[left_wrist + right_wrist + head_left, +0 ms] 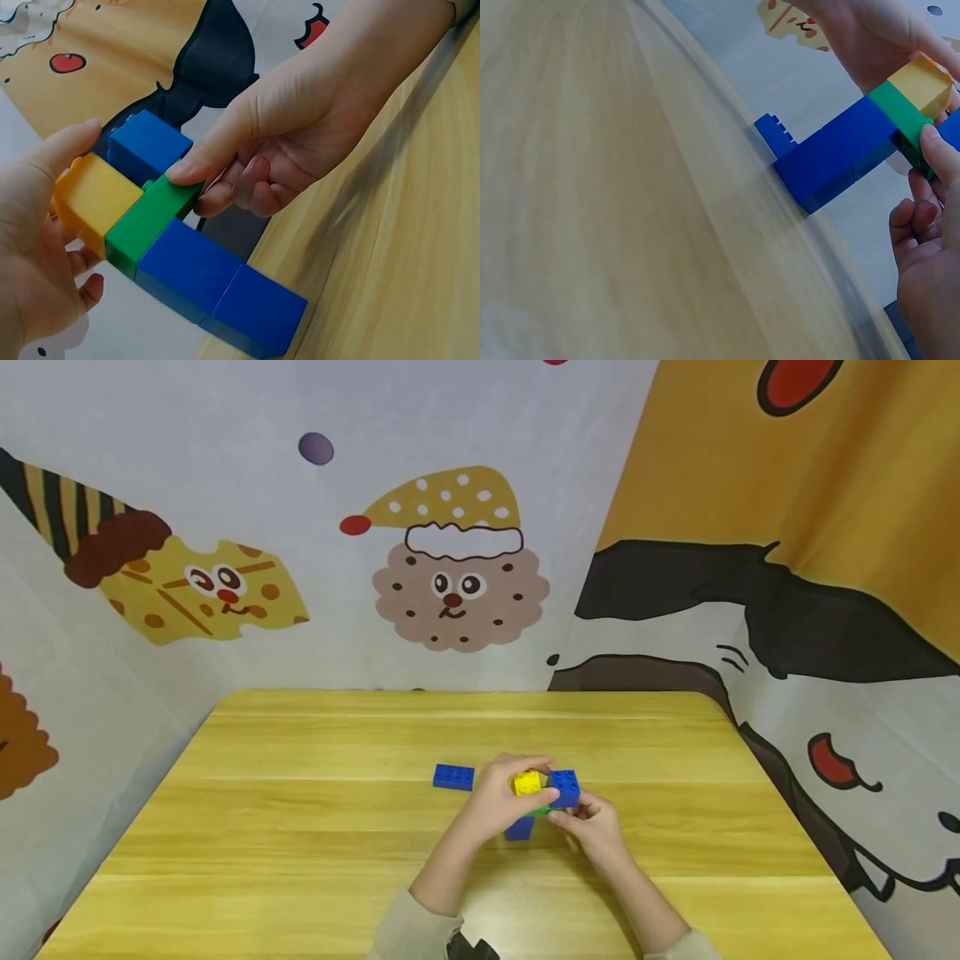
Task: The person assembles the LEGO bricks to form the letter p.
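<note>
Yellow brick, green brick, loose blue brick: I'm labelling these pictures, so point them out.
Yellow brick point(100, 199), left wrist view, flat side.
Green brick point(152, 217), left wrist view, long side.
Loose blue brick point(453, 774), head view, studded top.

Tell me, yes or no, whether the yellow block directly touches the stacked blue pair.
No, the green block lies between the yellow block and the stacked blue pair.

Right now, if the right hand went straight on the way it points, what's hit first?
The green brick that the right hand pinches. Past it, the yellow brick, then the left hand, look roughly in line, though depth is hard to judge.
</note>
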A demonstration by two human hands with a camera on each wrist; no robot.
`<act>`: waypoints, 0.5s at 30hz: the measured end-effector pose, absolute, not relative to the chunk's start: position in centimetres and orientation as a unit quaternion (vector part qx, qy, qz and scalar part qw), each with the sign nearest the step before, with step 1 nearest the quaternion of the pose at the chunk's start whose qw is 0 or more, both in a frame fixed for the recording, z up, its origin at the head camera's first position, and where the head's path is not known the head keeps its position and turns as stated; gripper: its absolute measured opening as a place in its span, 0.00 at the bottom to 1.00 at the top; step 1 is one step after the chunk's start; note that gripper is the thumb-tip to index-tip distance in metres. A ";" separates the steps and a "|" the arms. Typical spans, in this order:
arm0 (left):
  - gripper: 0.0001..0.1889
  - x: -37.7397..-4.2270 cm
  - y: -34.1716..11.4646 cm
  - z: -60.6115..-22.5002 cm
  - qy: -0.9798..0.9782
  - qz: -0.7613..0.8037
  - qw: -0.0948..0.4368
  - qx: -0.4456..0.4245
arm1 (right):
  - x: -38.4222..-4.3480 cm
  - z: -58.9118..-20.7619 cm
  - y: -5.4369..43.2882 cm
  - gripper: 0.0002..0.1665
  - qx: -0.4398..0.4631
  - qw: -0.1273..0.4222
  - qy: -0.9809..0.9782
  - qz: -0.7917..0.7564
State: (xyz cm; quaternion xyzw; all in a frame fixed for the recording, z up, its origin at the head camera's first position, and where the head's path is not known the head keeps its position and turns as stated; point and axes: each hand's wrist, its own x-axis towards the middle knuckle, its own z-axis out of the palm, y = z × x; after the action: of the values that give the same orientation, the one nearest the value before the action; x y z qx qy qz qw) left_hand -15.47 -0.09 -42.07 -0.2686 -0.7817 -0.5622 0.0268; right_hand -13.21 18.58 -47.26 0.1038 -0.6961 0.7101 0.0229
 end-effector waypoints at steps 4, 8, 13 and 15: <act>0.21 -15.8 -1.1 -42.2 -0.777 -0.570 0.032 -0.266 | -13.7 -48.3 18.7 0.14 0.098 0.025 -0.696 0.711; 0.19 -16.1 -2.3 -42.6 -0.772 -0.579 0.045 -0.258 | -13.7 -48.7 18.6 0.12 0.091 0.041 -0.698 0.709; 0.17 -16.4 -3.9 -43.1 -0.764 -0.589 0.070 -0.253 | -13.6 -48.8 18.6 0.12 0.104 0.059 -0.693 0.711; 0.17 -16.5 -4.5 -43.3 -0.760 -0.594 0.076 -0.251 | -13.6 -48.8 18.6 0.12 0.111 0.060 -0.692 0.711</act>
State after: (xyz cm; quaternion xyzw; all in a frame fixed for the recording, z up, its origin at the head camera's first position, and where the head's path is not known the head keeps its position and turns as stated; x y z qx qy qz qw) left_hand -16.50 -4.47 -43.31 -0.2506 -0.7604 -0.5943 0.0761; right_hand -13.63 18.61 -48.80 0.1113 -0.6919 0.7109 0.0596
